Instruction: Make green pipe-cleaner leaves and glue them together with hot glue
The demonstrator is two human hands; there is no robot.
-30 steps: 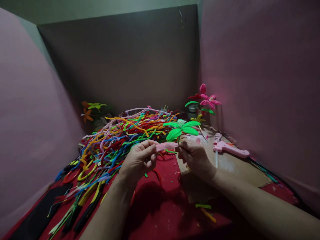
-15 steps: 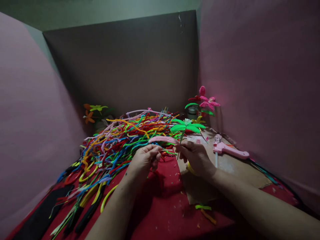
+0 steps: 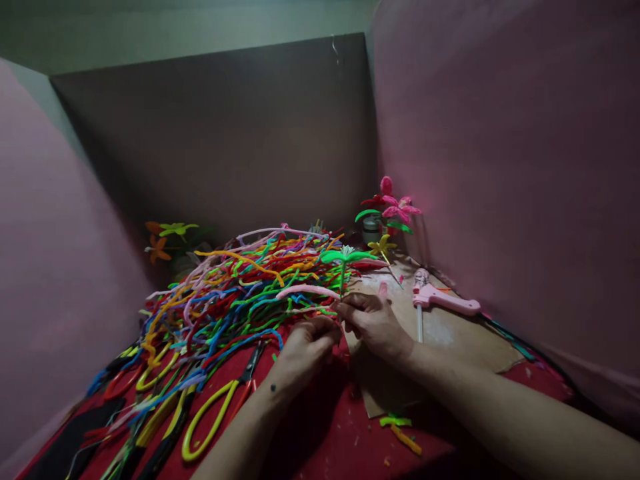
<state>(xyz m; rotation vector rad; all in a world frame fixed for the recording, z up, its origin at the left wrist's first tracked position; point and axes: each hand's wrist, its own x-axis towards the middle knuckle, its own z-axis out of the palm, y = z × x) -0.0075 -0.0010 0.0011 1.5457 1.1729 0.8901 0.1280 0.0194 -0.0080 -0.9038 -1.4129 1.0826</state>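
Observation:
My right hand (image 3: 373, 323) pinches the stem of a green flower (image 3: 345, 256) with a white centre, which stands upright above the fingers. A long pink fuzzy strip (image 3: 307, 291) reaches left from the same fingertips. Close beside it on the left, my left hand (image 3: 313, 343) is closed, its thumb and fingers pressed together near the lower stem; what it grips is too small to make out. Behind both hands lies a large heap of coloured pipe cleaners (image 3: 235, 287).
A pink glue gun (image 3: 445, 298) rests on a brown board (image 3: 450, 333) at right. Yellow-handled scissors (image 3: 213, 417) lie front left on the red cloth (image 3: 320, 427). Pink flowers (image 3: 400, 208) and orange flowers (image 3: 158, 248) stand at the back. Green and orange scraps lie in front.
The view has shifted, showing more of the scissors. My left hand has come in closer to the stem, lower and with its back turned up. The green flower is seen more from the side.

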